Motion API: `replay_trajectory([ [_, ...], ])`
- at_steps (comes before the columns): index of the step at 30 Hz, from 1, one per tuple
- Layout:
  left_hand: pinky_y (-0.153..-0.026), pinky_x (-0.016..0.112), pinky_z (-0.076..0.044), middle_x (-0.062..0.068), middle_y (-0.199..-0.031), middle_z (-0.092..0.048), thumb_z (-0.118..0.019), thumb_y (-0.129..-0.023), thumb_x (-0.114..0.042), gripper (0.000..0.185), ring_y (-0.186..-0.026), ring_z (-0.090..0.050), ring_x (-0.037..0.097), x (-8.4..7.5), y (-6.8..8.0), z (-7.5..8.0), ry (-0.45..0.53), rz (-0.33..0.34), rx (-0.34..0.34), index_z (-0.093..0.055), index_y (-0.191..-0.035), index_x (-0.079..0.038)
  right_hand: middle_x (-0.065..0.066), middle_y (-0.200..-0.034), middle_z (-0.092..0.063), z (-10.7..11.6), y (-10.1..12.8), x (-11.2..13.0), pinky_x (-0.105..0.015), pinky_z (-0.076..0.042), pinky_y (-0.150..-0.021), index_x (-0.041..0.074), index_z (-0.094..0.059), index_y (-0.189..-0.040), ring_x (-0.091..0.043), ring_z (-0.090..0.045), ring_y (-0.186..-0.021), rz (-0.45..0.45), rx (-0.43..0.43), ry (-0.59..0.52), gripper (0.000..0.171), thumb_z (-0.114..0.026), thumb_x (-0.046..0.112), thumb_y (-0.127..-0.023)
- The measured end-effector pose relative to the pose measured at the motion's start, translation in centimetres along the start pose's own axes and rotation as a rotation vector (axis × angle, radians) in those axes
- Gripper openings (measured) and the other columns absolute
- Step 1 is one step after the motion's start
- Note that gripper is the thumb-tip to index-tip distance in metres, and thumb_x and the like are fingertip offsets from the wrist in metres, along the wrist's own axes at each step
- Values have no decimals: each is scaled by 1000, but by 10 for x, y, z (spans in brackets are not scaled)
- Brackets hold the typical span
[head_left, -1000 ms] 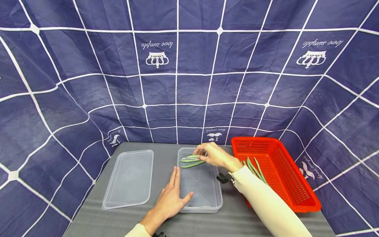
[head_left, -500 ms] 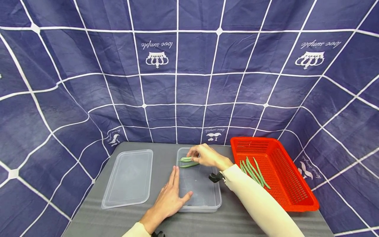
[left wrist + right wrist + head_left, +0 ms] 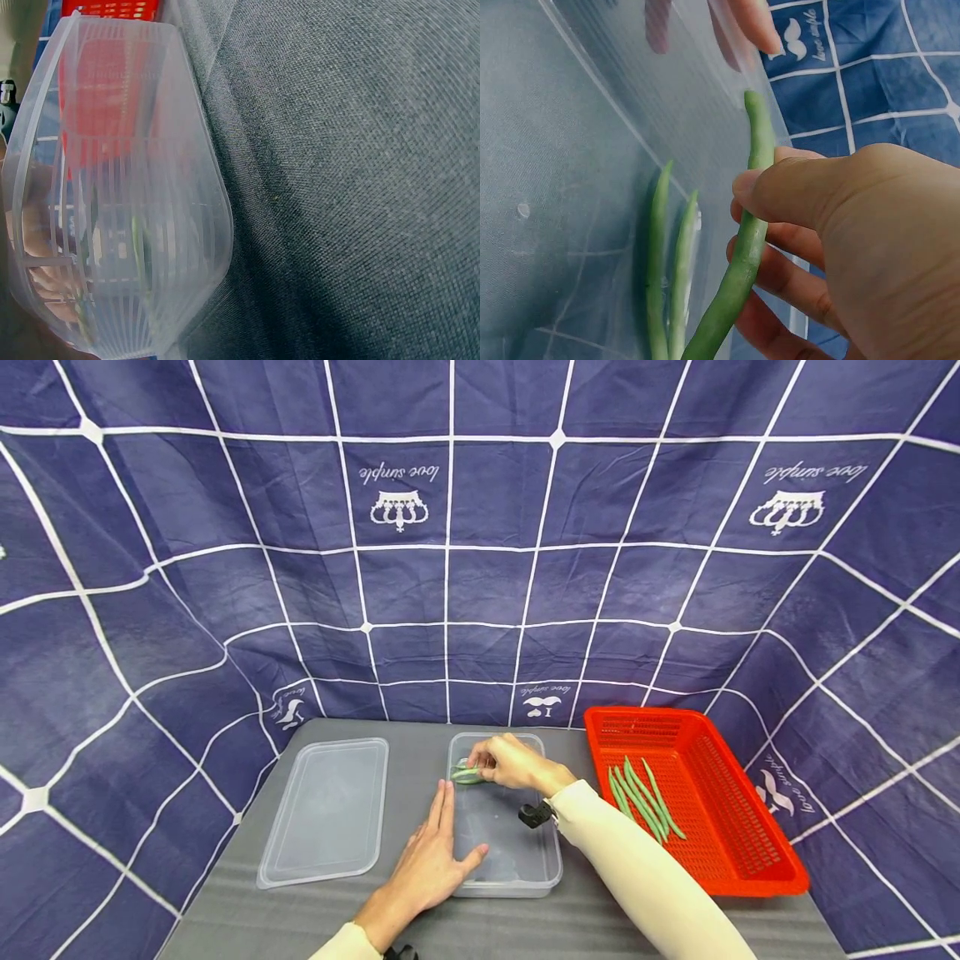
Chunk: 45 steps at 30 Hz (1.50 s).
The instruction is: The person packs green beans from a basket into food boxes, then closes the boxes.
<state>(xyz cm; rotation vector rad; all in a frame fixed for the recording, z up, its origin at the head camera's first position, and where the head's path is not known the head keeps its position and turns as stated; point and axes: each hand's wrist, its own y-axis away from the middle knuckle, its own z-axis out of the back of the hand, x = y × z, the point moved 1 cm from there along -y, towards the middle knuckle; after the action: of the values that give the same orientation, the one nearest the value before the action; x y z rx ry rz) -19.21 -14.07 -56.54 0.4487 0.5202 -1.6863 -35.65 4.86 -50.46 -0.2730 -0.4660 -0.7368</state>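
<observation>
Inside the far end of a clear plastic container (image 3: 504, 852), my right hand (image 3: 519, 764) pinches a green bean (image 3: 739, 274) between thumb and fingers. Two more green beans (image 3: 657, 262) lie in the container beside the held one, on its floor near the wall. My left hand (image 3: 431, 856) rests along the container's left side, fingers straight and thumb reaching over the rim. From the left wrist, the container's ribbed wall (image 3: 150, 187) fills the near view, and the beans show only faintly through it.
A red plastic basket (image 3: 738, 802) holding several green beans (image 3: 641, 795) stands to the right. On the left, a clear lid (image 3: 326, 810) lies flat on the grey tabletop (image 3: 247, 918). A blue checked cloth (image 3: 480, 585) hangs behind and at both sides.
My right hand has moved left and slightly nearer with the bean, toward the container's left wall. More beans in the basket show as the sleeve shifts left. My left hand has stayed put.
</observation>
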Motion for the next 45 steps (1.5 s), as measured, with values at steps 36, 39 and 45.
replay_trajectory([
  [36, -116, 77, -55, 22, -195, -21, -85, -101, -58, 121, -153, -62, 56, -6, 1, 1, 11, -2, -9, -19, -186, -1, -2, -114, -90, 14, 22, -16, -45, -68, -103, 13, -88, -125, -19, -84, -108, -11, -34, 67, 24, -82, 6, -103],
  [39, -115, 77, -55, 22, -195, -21, -84, -101, -58, 122, -152, -63, 56, -6, 1, 1, 10, -6, -9, -19, -186, -1, -6, -115, -90, 19, 26, -16, -47, -68, -104, 11, -88, -126, -21, -84, -109, 2, -42, 45, 26, -80, 3, -102],
  [45, -115, 77, -55, 21, -196, -20, -83, -102, -59, 121, -155, -62, 54, -7, 2, 2, 10, -4, -4, -17, -187, -2, -9, -119, -90, 27, 32, -17, -47, -69, -102, 10, -88, -124, -22, -85, -109, 26, -71, 44, 24, -80, 2, -103],
])
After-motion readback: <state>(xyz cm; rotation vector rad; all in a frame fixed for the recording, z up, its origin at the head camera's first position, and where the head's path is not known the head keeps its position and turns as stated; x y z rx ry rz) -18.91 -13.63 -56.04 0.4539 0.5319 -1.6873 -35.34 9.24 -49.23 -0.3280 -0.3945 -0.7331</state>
